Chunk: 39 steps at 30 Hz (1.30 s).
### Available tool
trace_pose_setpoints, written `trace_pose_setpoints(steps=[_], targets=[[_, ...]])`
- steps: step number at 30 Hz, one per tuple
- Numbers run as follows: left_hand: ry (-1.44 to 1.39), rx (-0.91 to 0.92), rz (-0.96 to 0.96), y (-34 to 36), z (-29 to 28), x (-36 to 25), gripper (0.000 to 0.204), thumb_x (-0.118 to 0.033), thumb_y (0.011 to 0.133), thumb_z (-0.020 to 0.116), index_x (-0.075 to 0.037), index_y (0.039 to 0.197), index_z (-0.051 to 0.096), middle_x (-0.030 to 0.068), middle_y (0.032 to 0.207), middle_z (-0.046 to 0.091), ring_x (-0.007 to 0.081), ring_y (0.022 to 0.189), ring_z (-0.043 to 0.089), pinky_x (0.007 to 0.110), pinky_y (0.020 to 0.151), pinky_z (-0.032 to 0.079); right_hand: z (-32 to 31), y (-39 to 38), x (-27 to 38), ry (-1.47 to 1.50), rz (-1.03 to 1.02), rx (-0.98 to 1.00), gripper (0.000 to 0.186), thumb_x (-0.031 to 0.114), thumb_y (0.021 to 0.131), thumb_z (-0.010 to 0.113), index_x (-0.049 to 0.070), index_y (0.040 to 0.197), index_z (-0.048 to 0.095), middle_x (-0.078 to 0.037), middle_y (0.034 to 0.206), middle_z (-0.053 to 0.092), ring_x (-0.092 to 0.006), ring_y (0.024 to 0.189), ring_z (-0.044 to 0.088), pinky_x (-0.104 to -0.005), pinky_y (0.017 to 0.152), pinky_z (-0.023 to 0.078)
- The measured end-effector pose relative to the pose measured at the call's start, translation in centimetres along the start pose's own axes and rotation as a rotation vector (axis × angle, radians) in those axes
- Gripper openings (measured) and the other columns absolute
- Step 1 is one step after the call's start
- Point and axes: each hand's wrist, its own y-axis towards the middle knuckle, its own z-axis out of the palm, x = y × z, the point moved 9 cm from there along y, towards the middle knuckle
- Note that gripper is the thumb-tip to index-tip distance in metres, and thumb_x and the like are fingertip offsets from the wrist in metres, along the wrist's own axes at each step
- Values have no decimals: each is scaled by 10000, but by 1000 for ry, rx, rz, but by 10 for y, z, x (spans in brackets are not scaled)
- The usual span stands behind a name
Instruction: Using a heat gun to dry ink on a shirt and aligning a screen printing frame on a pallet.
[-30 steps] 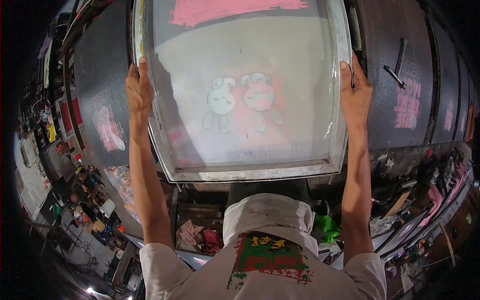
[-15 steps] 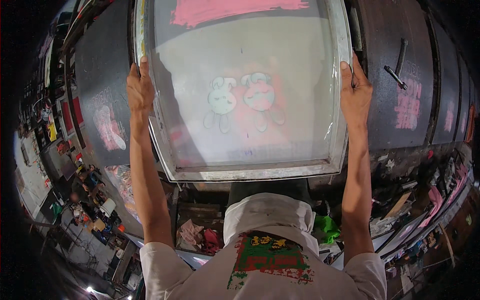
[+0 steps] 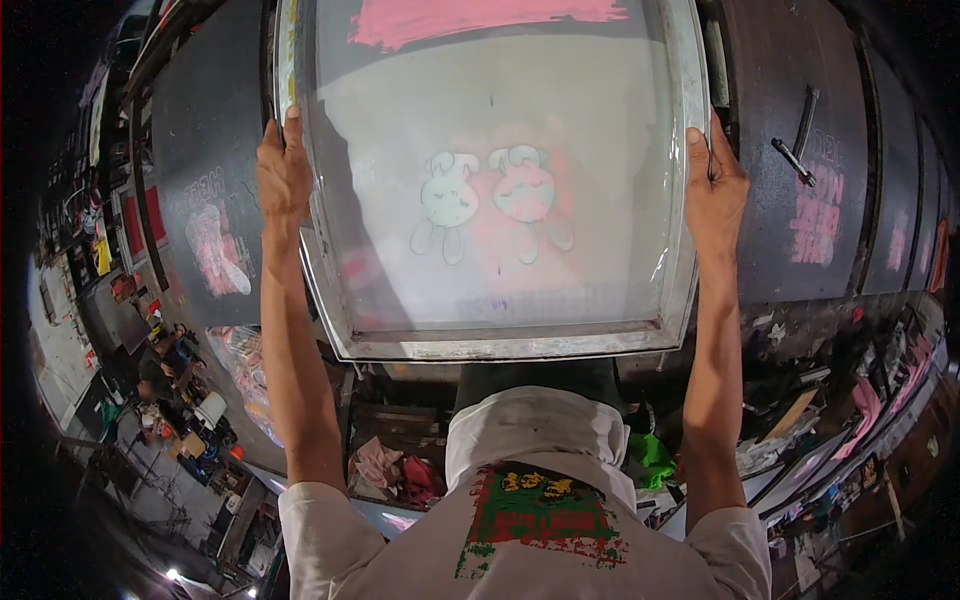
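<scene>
A large screen printing frame (image 3: 520,347) with a pale, see-through mesh is in front of me. Two rabbit figures (image 3: 485,200) show in the mesh, with a pink tint around the right one. A thick band of pink ink (image 3: 480,22) lies across its far part. My left hand (image 3: 284,175) grips the frame's left side, thumb on top. On the opposite side my right hand (image 3: 717,185) holds the rim the same way, its fingers curled behind the edge. What lies under the frame is mostly hidden.
Dark printing boards stand on both sides, the left board (image 3: 205,190) and the right board (image 3: 795,200) bearing pink prints. A black metal tool (image 3: 800,140) rests on the right one. Below the bench edge are pink cloths (image 3: 395,468) and a green cloth (image 3: 652,460). Clutter fills the far left.
Both hands still hold the frame, which has shifted very slightly to the right in the picture. The rest of the view looks nearly the same.
</scene>
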Motion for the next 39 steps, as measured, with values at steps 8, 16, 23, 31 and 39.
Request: trace_pose_setpoints(steps=[8,16,23,31,39], targets=[[-9,-11,43,-3,-1,-7,819,-612,942,421,141,1249,515,337,1097,616,462,1079,588,425,920,451,0,1,0,0,-42,-20,436,271,983,577,43,1353,533,-108,1122,683,-96,979,594,-256,853,473],[-17,-16,43,-4,-1,-9,775,-613,945,418,110,1179,568,296,975,645,432,955,619,433,859,465,3,0,1,54,13,3,490,294,985,572,-12,1361,501,-120,1188,658,-116,1052,587,-257,902,455],[-50,-32,70,-5,-2,-11,775,-619,945,413,111,1146,578,269,909,641,380,882,620,426,833,469,2,2,-7,-9,-32,-11,444,321,988,553,88,1366,525,-143,1228,647,-190,1135,604,-310,933,465],[-25,-81,103,-4,-3,-10,794,-640,938,408,113,1127,577,270,891,628,391,871,612,428,825,466,3,2,-13,-1,-6,-5,456,321,990,548,66,1367,518,-153,1226,646,-194,1133,606,-309,929,467],[8,-59,82,-1,0,-4,745,-634,945,394,77,1051,592,290,897,623,449,892,606,464,808,461,3,2,-7,35,5,-12,458,298,991,551,41,1368,510,-167,1204,654,-174,1081,622,-293,911,473]])
